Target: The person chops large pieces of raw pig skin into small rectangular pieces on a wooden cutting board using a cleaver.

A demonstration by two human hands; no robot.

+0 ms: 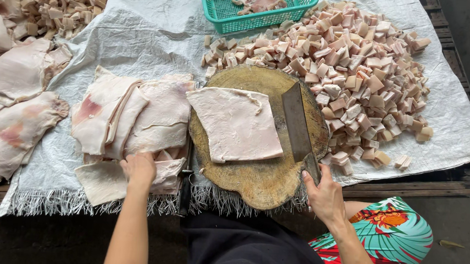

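Soft, even daylight, faint shadows, sharp focus throughout (perhaps slight wide-angle stretch toward the edges).

rough wooden block (259,178), matt metal cleaver (297,123)

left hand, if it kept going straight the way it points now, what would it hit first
The left hand points away from the person and already rests on the stack of pale pork skin slabs. Going straight on, it would probably slide further over that same stack.
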